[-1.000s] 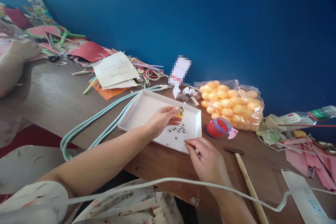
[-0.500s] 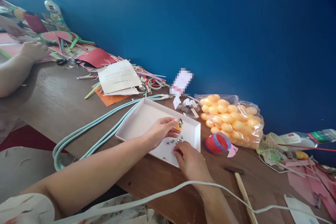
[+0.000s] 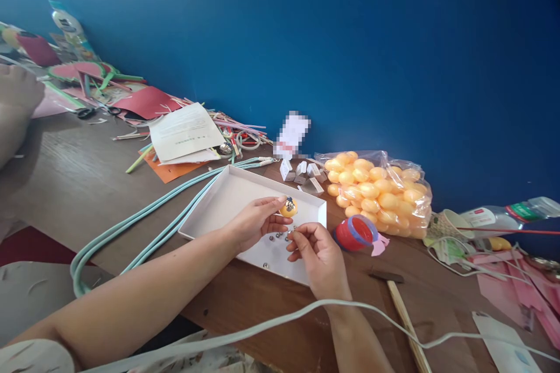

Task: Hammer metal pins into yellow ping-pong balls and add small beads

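Note:
Over the white box lid [image 3: 219, 201], my left hand [image 3: 262, 218] holds a small yellow ball [image 3: 289, 207] between thumb and fingers; dark and silvery bits show on its face. My right hand [image 3: 317, 247] is just below and to the right of it, thumb and forefinger pinched together above the lid. Whatever those fingertips hold is too small to make out. Several small metal beads [image 3: 272, 238] lie on the lid's floor, one apart from the others near its front edge.
Behind the lid stand small white packets [image 3: 301, 170]. A bag of orange balls [image 3: 380, 192], a red cup [image 3: 355, 233] and a hammer [image 3: 405, 312] are to the right. Pale green cords [image 3: 144, 215] curve at the left, and a white cable [image 3: 280, 317] crosses the front. Another person's hand [image 3: 20, 90] is far left.
My right hand has risen from the beads toward the yellow ball, its fingertips now pinched above the lid. The view has shifted slightly. The other person's hand sits nearer the left edge.

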`<state>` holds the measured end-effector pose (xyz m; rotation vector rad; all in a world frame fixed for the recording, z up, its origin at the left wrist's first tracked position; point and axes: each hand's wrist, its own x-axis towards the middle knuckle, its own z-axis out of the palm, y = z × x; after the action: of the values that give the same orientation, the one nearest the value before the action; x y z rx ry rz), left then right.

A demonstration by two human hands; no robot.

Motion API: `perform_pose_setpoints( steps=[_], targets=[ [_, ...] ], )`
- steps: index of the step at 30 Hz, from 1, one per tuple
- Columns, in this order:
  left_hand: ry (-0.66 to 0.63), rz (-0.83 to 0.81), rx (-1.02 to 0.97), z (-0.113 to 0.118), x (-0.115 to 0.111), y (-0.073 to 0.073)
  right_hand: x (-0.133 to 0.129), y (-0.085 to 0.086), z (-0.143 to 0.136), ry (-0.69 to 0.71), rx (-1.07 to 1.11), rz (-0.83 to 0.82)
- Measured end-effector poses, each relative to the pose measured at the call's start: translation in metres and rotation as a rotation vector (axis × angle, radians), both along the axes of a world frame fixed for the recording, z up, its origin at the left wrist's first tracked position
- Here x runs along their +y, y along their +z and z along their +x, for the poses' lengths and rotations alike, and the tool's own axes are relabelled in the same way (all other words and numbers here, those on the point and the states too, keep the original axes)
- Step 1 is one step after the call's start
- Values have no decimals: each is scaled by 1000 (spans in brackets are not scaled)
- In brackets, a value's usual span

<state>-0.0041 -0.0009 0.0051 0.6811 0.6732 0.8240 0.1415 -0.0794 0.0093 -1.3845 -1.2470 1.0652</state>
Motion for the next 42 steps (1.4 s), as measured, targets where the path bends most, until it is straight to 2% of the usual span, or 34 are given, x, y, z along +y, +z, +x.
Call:
perform_pose_setpoints(
  steps=[7,13,20,23,30,42],
  targets=[
    [-2,14,14,-1,-2,4,4,-4,8,-57,225,-60],
    [-37,-2,45,1,-3,1,4,-8,8,-26,368,-123],
    [-45,-9,45,2,-3,0,5,-15,11,-26,287,-51],
    [-44,-13,52,2,-4,1,4,-18,13,-38,341,-25],
    [-56,-19,53,2,-4,1,3,-11,12,-51,552,-7],
    [-63,-39,51,2,-4,6,3,-4,12,-74,542,35]
  ],
)
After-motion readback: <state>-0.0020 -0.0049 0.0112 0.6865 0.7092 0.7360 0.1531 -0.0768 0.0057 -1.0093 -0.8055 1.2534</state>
